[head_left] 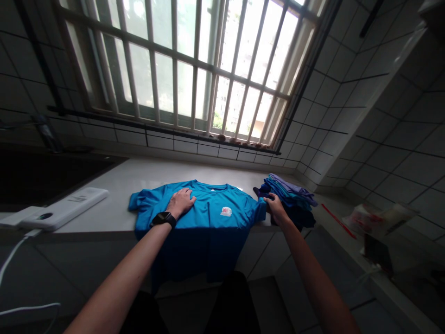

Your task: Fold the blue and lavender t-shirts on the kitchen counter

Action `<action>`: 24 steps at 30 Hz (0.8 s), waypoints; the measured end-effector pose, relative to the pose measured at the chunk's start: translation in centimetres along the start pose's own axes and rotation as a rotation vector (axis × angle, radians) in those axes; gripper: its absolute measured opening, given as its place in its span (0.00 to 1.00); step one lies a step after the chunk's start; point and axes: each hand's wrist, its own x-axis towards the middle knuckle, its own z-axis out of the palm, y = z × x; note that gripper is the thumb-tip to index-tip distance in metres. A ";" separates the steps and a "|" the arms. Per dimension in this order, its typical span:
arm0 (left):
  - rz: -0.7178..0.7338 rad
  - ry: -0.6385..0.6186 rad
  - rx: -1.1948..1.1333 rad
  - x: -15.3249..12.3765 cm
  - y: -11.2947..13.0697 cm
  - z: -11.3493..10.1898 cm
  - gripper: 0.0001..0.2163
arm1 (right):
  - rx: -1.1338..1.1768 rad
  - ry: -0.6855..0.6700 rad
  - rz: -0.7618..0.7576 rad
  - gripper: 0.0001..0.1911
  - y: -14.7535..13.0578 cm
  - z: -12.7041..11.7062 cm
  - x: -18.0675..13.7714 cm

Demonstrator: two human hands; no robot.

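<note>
A blue short-sleeved T-shirt (205, 208) with a small white and red print on the chest lies spread on the white counter. Its collar points toward the window, and its lower part hangs over the front edge. My left hand (181, 202), with a dark watch (163, 219) on the wrist, rests flat on the shirt's left chest area, fingers stretched out. At the other side, my right hand (276, 208) pinches the end of the right sleeve. Close beyond that hand sits a pile of folded clothes (290, 191) in blue, lilac and dark shades.
A white power bank (66, 208) with a cable lies on the counter (118, 181) at the left, near a dark sink (52, 171) and a tap (48, 132). A red strip (339, 221) and a plastic bag (366, 218) lie at the right. A barred window (198, 65) is behind.
</note>
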 end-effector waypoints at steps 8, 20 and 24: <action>-0.005 -0.040 -0.016 -0.5 0.6 -1.3 0.23 | -0.021 -0.418 -0.353 0.30 -1.8 1.7 -0.9; -0.021 -0.047 0.009 -0.5 0.8 -1.3 0.23 | -0.395 -0.679 -0.428 0.17 0.5 2.9 -2.6; -0.019 -0.043 0.007 -0.4 0.7 -1.2 0.22 | -0.560 -0.425 -0.397 0.11 0.1 3.5 -2.0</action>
